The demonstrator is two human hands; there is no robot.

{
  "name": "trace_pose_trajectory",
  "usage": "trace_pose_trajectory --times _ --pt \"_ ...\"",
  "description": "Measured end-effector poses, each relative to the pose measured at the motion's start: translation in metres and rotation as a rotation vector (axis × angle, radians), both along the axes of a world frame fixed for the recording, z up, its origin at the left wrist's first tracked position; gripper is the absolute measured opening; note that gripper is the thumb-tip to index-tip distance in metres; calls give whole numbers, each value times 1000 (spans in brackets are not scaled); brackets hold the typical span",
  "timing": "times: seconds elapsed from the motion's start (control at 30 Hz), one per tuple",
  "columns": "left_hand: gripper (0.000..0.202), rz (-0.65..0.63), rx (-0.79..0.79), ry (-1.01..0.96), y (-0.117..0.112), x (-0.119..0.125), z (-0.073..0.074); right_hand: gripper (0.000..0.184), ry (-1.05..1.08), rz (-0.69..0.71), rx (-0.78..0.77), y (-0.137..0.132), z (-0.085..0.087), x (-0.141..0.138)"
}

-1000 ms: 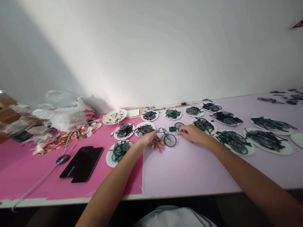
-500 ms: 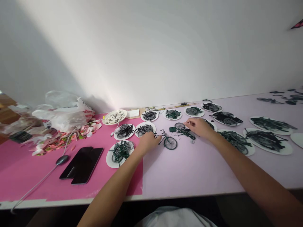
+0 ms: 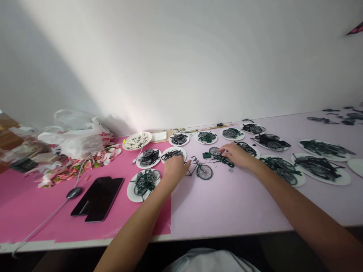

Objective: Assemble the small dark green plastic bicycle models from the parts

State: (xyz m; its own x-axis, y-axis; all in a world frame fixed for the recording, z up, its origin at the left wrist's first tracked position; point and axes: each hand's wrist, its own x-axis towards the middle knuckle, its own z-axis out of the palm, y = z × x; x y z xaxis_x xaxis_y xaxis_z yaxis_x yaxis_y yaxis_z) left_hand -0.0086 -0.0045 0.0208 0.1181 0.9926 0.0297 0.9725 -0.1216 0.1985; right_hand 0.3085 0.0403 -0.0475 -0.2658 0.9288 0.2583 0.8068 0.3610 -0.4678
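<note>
A small dark green model bicycle (image 3: 200, 169) stands on the pale lilac table (image 3: 227, 204). My left hand (image 3: 175, 169) is closed around its rear end, hiding the back wheel. My right hand (image 3: 236, 154) rests further right, fingers curled over a loose pile of green bicycle parts (image 3: 222, 159) beside a small green block (image 3: 207, 155). What the right fingers grip is too small to name.
Several white plates (image 3: 143, 182) with black and green bicycle parts lie in rows across the table. A black phone (image 3: 98, 198) lies on the pink mat (image 3: 42, 211), with a cable and plastic bags (image 3: 73, 138) at the left. A white wall stands behind.
My right hand moved from beside the bicycle's front wheel up and right onto the loose green parts. My left hand shifted slightly left on the bicycle's rear.
</note>
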Motion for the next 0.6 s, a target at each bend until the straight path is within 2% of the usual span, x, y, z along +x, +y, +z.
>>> trace_pose_trajectory --times 0.07,0.17,0.23,0.4,0.6 --pt "48 -59 19 -76 -2 2 2 28 13 10 -15 2 -2 1" --pt "55 -196 -45 -256 -7 6 0 28 20 13 -33 5 -4 4" --pt "57 -237 -72 -314 -9 8 -3 28 3 5 -32 6 -4 7" --pt "54 -317 -135 -233 -8 9 -14 26 -24 12 -18 1 4 6" --pt "49 -279 -103 -209 -5 11 -24 29 -75 94 -44 -8 15 -5"
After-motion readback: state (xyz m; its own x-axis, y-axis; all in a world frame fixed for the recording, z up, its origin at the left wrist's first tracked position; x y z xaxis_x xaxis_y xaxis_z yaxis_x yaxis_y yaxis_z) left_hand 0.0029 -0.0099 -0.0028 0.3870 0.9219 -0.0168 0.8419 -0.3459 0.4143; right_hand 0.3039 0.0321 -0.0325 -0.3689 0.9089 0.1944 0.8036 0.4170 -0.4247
